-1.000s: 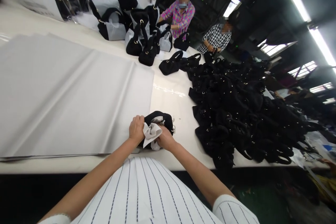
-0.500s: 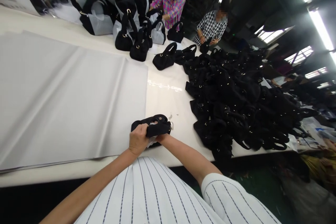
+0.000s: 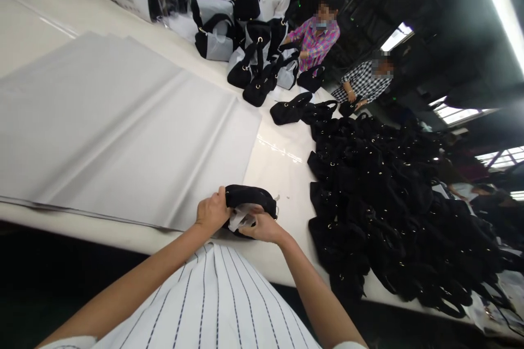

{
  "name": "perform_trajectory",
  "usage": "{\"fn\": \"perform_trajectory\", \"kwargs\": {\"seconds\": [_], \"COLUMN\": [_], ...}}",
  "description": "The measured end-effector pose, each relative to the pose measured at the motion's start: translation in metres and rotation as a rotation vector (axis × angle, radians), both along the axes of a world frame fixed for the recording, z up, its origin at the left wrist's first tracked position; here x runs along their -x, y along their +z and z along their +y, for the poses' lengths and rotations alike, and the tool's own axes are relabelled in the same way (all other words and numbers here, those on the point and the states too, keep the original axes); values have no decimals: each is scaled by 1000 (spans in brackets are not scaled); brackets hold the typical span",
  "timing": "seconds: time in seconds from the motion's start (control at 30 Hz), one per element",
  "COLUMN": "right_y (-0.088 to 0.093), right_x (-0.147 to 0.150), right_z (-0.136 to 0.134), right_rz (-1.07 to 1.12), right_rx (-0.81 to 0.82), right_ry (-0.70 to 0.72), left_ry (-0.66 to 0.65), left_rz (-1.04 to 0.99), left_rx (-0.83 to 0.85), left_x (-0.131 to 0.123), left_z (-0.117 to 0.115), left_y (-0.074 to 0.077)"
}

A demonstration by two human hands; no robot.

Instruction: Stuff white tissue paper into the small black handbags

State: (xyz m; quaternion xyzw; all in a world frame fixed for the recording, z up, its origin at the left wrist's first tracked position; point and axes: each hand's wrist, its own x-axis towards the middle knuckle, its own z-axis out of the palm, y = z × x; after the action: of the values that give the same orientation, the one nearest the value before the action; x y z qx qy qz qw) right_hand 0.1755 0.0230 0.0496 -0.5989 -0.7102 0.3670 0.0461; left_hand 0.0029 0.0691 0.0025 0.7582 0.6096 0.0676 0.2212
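A small black handbag (image 3: 250,194) sits at the table's near edge, its opening towards me and a metal ring at its right end. My left hand (image 3: 213,211) is closed on the bag's left end. Crumpled white tissue paper (image 3: 240,217) shows in the opening. There my right hand (image 3: 262,226) has its fingers curled at the paper, with the fingertips partly inside the bag. The bag's underside and the far sides of my fingers are hidden.
Large grey-white paper sheets (image 3: 123,120) lie stacked on the left. A heap of black handbags (image 3: 368,191) covers the table's right side. Several paper-wrapped bags (image 3: 216,43) stand at the back, near co-workers, one in a plaid shirt (image 3: 317,46).
The view has turned and tilted. My right hand has come up from behind the bag's strap and now shows at the opening, where more of the white paper is visible.
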Motion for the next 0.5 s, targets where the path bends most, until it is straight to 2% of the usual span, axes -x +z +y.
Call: {"fn": "perform_trajectory", "kwargs": {"seconds": [0.1, 0.23, 0.37, 0.5], "right_y": [-12, -42, -59, -67], "right_x": [10, 9, 0, 6], "right_z": [-4, 7, 14, 17], "right_rz": [-118, -386, -570, -598], "right_rx": [-76, -216, -207, -193], "right_ry": [-8, -4, 73, 157], "left_ry": [-63, -100, -113, -126], "left_rz": [-40, -122, -167, -198], "left_rx": [55, 33, 21, -10], "left_x": [-3, -14, -21, -22], "left_z": [-3, -12, -23, -28], "left_y": [-2, -3, -4, -6]}}
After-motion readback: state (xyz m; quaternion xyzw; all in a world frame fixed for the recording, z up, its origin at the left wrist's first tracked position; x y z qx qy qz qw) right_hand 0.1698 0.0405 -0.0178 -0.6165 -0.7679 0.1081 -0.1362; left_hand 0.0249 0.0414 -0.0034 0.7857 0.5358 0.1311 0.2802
